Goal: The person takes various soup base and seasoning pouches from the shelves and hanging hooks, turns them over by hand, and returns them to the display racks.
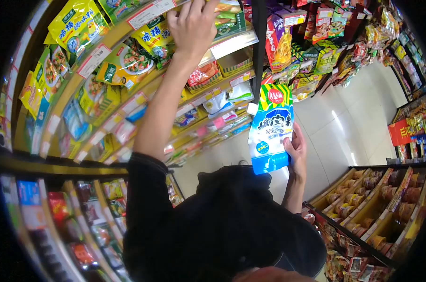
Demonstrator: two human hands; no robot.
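Note:
A blue, white and green pouch with a white cap (269,134) is in my right hand (296,152), whose thumb lies on its front while the other fingers are behind it. My left hand (192,30) reaches up to the shelf at the top, over the edge of a shelf row. Its fingertips are near the frame's top edge, and what they hold, if anything, cannot be made out. Just beside that hand is a yellow seasoning bag (152,36), with green packs (229,23) on its other side. A shelf price strip (234,44) runs below the packs.
Shelves of yellow bags (79,26) curve along the left. Hanging snack packs (278,42) are at the upper right, beyond a black post (258,47). A bin rack (372,207) stands at the lower right. Pale floor tiles (349,108) show between the shelves.

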